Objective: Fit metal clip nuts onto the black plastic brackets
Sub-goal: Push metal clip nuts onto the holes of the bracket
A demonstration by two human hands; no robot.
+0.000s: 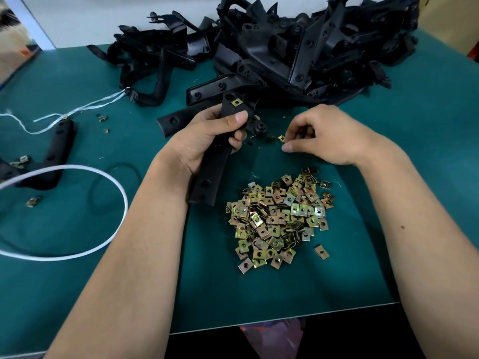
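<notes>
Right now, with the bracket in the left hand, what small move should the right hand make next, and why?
Probably pinch the loose clip nut by the right hand, whose curled fingertips hover beside it. The bracket in the left hand carries one fitted nut, with holes still bare.

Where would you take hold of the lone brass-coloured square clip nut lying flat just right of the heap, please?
Pinch the lone brass-coloured square clip nut from above, across two opposite edges; it lies flat on the green mat, clear of the heap of clip nuts.
</notes>
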